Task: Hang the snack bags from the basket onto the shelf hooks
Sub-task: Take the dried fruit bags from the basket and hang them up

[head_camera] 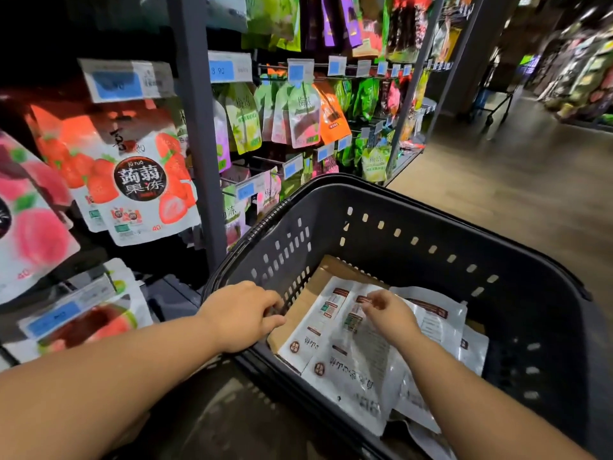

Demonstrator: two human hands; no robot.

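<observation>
Well, my basket (431, 210) sits low, its left rim gripped by my left hand (243, 315); the top snack bag (351, 370) lies flat beneath my right hand (389, 315), lengthwise toward me, its far edge seemingly pinched by curled fingers (373, 302).

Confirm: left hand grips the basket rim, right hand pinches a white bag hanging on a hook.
No. In the head view the white bag pinched by the right hand lies inside the basket, not on a hook. The left hand grips the rim.
</observation>
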